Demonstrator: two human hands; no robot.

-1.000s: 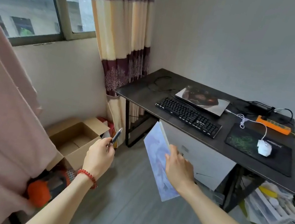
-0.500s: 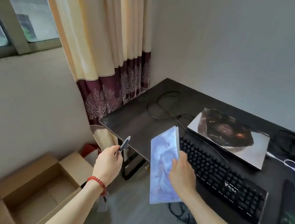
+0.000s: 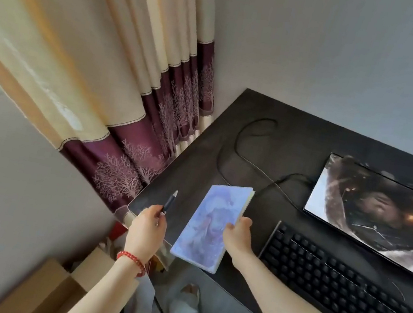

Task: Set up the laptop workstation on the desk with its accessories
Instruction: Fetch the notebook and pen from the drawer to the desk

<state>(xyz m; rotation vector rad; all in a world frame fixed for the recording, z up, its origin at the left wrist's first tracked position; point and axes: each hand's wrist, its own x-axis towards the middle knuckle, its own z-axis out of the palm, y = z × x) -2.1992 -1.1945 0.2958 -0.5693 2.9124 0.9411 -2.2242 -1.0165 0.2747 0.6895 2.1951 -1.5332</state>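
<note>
Corner room, striped cream-and-maroon curtain (image 3: pixel 115 101), the person now standing right at the dark rectangular desk (image 3: pixel 199 160).

Left of the black mechanical keyboard (image 3: pixel 337 284), the left hand (image 3: pixel 148 231) pinches a dark slim pen (image 3: pixel 170 202); the right hand (image 3: pixel 238 237) grips the pale blue marbled notebook (image 3: pixel 211 226), now carried in over the desk's near-left corner, seemingly ready to set down. The closed picture-lidded laptop (image 3: pixel 377 214) lies beyond the keyboard.

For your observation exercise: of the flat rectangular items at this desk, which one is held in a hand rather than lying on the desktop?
The pale blue notebook, gripped at its edge by the right hand. The laptop and keyboard lie on the desk.
</note>
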